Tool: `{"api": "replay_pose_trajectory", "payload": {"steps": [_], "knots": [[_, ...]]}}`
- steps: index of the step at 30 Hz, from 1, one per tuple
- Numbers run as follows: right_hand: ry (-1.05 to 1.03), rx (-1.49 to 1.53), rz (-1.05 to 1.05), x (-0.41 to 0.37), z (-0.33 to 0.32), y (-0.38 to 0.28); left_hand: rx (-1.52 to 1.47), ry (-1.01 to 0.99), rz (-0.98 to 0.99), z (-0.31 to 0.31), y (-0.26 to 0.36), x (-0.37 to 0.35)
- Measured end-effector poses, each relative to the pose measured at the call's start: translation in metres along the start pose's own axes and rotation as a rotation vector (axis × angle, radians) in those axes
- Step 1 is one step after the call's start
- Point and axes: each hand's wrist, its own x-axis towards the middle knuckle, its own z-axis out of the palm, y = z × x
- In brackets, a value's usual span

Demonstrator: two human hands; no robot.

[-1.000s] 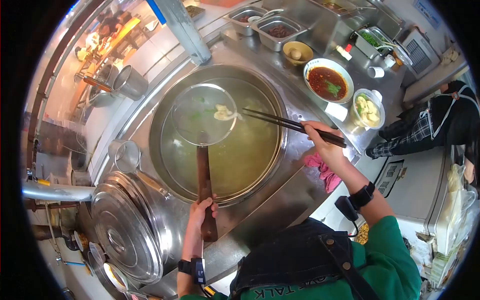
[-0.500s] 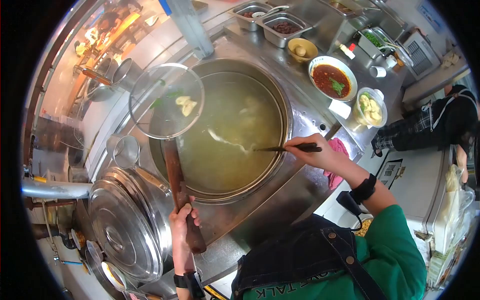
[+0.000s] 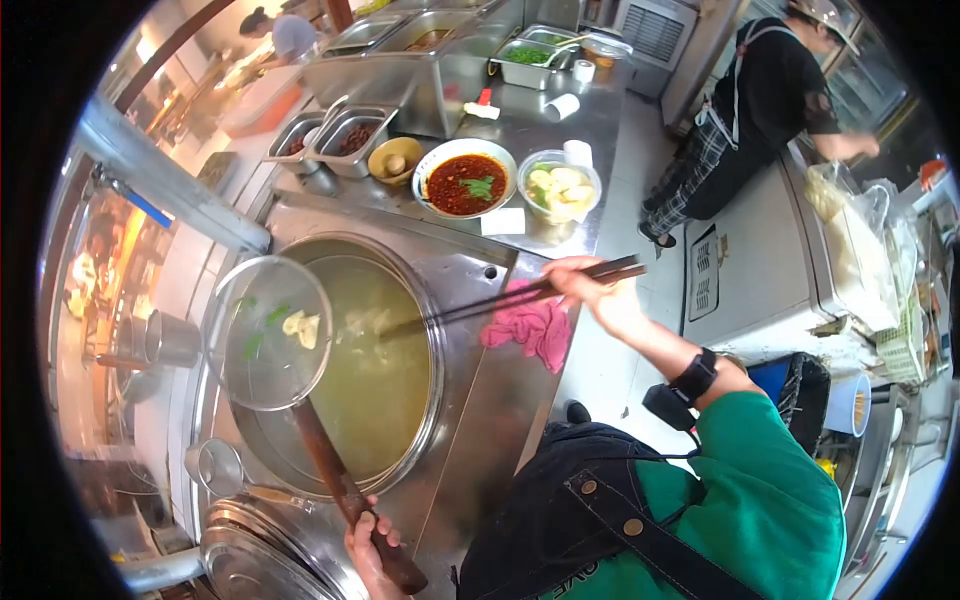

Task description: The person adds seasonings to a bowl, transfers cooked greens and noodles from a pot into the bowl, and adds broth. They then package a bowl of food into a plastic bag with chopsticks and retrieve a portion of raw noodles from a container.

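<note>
My left hand [image 3: 372,538] is closed round the wooden handle of a mesh strainer [image 3: 250,370], whose round basket hangs over the left part of a large pot [image 3: 432,420]. In the mesh lie pale dumpling-like pieces [image 3: 301,328] and some green leaves. My right hand [image 3: 590,287] grips long dark chopsticks [image 3: 500,300]; their tips reach the cloudy broth [image 3: 375,400] near pale food at the surface. A pink cloth [image 3: 535,330] lies on the counter just below the right hand.
Behind the pot stand a bowl of red sauce [image 3: 465,185], a plastic tub of pale pieces [image 3: 560,190], a small yellow bowl [image 3: 395,160] and metal trays [image 3: 350,140]. Stacked lids [image 3: 260,560] lie at lower left. A person in black [image 3: 760,110] stands at the right by a white freezer [image 3: 755,250].
The camera view has turned right, so the pot appears farther left and lower. My right hand has lifted and the chopsticks now slant over the pot's rim. The strainer remains over the pot.
</note>
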Motion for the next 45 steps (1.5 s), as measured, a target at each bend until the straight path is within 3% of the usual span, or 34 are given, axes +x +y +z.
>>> {"api": "replay_pose_trajectory", "payload": {"steps": [2,4,6,9,17,19,23,25,26,28,29,31,36,38,39,45], "knots": [[0.191,0.035,-0.087,-0.007,-0.024,-0.014,0.075,-0.057,-0.08,0.008,-0.005,0.004],[0.354,0.064,-0.172,-0.013,-0.047,-0.028,0.089,-0.088,-0.031,0.035,-0.002,0.004],[0.412,0.207,-0.243,-0.017,-0.063,-0.042,0.159,-0.257,-0.006,0.053,-0.005,0.011],[0.459,0.233,-0.269,-0.023,-0.076,-0.051,0.184,-0.34,-0.105,0.1,0.006,0.009],[0.593,0.167,-0.23,-0.034,-0.108,-0.03,0.332,-0.524,-0.011,0.188,-0.007,0.032],[0.618,0.139,-0.204,-0.042,-0.118,-0.029,0.412,-0.548,0.17,0.199,-0.017,0.041],[0.661,0.127,-0.22,-0.055,-0.139,-0.031,0.5,-0.586,0.291,0.218,-0.027,0.047],[0.663,0.105,-0.227,-0.061,-0.148,-0.032,0.688,-0.492,0.421,0.22,-0.034,0.053],[0.665,0.085,-0.234,-0.064,-0.153,-0.033,0.687,-0.49,0.42,0.22,-0.038,0.056],[0.666,0.064,-0.227,-0.07,-0.16,-0.034,0.945,-0.326,0.626,0.218,-0.046,0.063],[0.683,0.024,-0.24,-0.073,-0.161,-0.035,0.943,-0.317,0.622,0.217,-0.049,0.067],[0.706,-0.03,-0.27,-0.075,-0.162,-0.036,1.047,-0.204,0.793,0.213,-0.053,0.072],[0.677,-0.116,-0.306,-0.068,-0.157,-0.041,0.958,-0.098,0.627,0.18,-0.046,0.063],[0.624,-0.095,-0.337,-0.063,-0.145,-0.041,0.65,-0.195,0.513,0.15,-0.047,0.059],[0.565,-0.074,-0.327,-0.061,-0.137,-0.043,0.526,-0.157,0.472,0.138,-0.043,0.044],[0.163,-0.221,-0.173,-0.029,-0.053,-0.039,0.5,0.152,0.353,0.015,-0.031,0.044]]}}
